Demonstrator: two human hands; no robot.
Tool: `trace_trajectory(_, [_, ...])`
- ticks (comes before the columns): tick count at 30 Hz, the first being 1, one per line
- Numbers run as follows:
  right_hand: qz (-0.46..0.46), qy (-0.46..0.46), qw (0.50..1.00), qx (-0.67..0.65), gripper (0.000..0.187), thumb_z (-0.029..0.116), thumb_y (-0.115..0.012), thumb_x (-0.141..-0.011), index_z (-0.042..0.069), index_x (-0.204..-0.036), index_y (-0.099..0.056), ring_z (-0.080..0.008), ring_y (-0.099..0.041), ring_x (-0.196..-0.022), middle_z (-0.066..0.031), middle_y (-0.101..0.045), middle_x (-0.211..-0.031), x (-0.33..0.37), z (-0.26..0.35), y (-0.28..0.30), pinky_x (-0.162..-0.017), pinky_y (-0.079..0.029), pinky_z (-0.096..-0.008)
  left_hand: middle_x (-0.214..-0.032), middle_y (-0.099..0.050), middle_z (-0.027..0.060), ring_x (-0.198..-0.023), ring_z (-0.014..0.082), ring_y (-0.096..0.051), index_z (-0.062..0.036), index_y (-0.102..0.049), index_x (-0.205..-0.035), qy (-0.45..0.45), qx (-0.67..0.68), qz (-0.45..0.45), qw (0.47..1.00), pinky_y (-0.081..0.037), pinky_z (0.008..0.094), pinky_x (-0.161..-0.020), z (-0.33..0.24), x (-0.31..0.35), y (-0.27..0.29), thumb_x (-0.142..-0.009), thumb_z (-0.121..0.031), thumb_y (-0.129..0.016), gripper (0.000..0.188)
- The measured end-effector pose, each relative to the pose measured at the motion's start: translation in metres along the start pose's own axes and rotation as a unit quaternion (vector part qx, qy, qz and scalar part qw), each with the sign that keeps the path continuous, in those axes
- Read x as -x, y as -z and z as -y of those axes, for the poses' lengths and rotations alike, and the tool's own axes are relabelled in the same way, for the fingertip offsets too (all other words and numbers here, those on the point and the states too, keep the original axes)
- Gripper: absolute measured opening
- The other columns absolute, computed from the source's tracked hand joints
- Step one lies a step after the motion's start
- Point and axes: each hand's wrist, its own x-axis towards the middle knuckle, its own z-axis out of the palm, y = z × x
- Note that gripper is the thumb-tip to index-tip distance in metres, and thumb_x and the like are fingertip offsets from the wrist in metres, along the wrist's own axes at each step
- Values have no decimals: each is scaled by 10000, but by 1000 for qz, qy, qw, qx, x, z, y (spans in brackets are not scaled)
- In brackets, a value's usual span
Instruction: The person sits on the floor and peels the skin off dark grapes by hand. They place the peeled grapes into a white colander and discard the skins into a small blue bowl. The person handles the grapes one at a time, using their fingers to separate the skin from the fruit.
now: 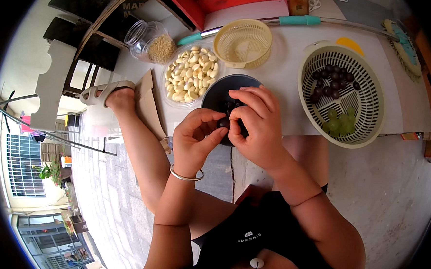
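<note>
Both of my hands meet over a dark grey bowl (211, 96) at the table's near edge. My left hand (195, 135), with a bangle at its wrist, pinches a dark purple grape (222, 123) between thumb and fingers. Close against it, my right hand (258, 125) has its thumb and index finger curled together by the grape; whatever they pinch is hidden. Several dark grapes (230, 105) show inside the bowl, partly covered by my fingers. To the right, an oval cream colander (305, 98) holds more dark grapes (334, 79) and a small bunch of green grapes (340, 123).
Left of the bowl stands a clear container of peeled garlic cloves (191, 75), with a tipped jar of grains (154, 42) behind it. A cream basket (244, 60) sits beyond the bowl. A metal pole with teal sleeves (299, 20) crosses the table's back; a brush (401, 47) lies far right.
</note>
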Motion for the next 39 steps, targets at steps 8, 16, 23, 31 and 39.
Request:
trace_trajectory(8, [14, 21, 1000, 7, 163, 22, -699, -715, 88, -789, -570, -317, -587, -1148, -111, -644, -1247, -3, 3, 5, -1027, -409, -557, -982, -633, 27, -814, 82, -591, 33, -711, -1091, 22, -35, -26, 999, -503, 223, -704, -1, 1, 6, -819, 44, -795, 285])
trace_trajectory(16, [3, -51, 993, -104, 195, -24, -696, -665, 70, -774, -565, -335, -608, -1107, -112, -663, -1165, -3, 3, 6, -969, -466, -495, -1056, -646, 67, -932, 137, -625, 40, -683, -1128, 36, 85, 65, 994, -526, 266, -800, 3, -2, 13, -843, 64, -745, 292])
trace_trajectory(23, [-24, -93, 991, -95, 177, -19, -700, -684, 63, -816, -618, -359, -584, -1163, -118, -667, -1200, -1, -11, 10, -967, -469, -464, -1146, -661, 122, -994, 212, -666, 49, -643, -1170, 77, 350, 97, 929, -570, 352, -868, 9, -5, 20, -869, 25, -711, 309])
trace_trajectory(31, [4, -75, 988, -133, 188, 49, -762, -714, 67, -859, -643, -374, -587, -1162, -139, -646, -1264, 0, 1, 10, -976, -458, -485, -1129, -644, 87, -1018, 167, -634, 26, -649, -1154, 3, 183, 52, 982, -542, 294, -884, 6, -3, 3, -816, 136, -707, 359])
trace_trajectory(39, [0, -119, 978, -173, 155, -26, -704, -737, 54, -846, -628, -342, -598, -1145, -128, -668, -1220, 1, 4, 9, -979, -468, -436, -1138, -646, 99, -984, 202, -652, 13, -644, -1117, 34, 260, 103, 959, -543, 335, -883, 14, -4, 13, -823, 61, -738, 313])
